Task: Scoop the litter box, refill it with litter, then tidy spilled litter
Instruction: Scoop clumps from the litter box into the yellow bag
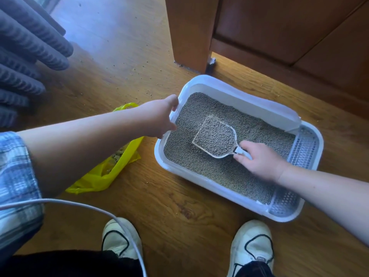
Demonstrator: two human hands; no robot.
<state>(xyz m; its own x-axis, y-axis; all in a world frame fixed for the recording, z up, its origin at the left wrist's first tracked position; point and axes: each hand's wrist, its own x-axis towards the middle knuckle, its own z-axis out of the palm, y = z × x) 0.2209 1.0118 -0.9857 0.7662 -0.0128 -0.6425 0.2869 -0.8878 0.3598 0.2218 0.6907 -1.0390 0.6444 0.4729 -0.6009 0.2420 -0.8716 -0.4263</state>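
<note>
A white litter box [201, 177] lies on the wooden floor, filled with grey litter [201, 108]. My left hand [159, 116] grips the box's left rim. My right hand [259, 159] holds the handle of a clear plastic scoop [214, 136], whose blade is loaded with grey litter and rests just over the litter surface in the middle of the box. A yellow plastic bag [111, 168] lies open on the floor left of the box, with clumps of litter inside it.
Scattered litter grains [139, 70] dot the floor behind and left of the box. A wooden cabinet [279, 33] stands behind the box. Grey curtain folds [26, 56] hang at left. A white cable [99, 211] crosses near my two white shoes [121, 236].
</note>
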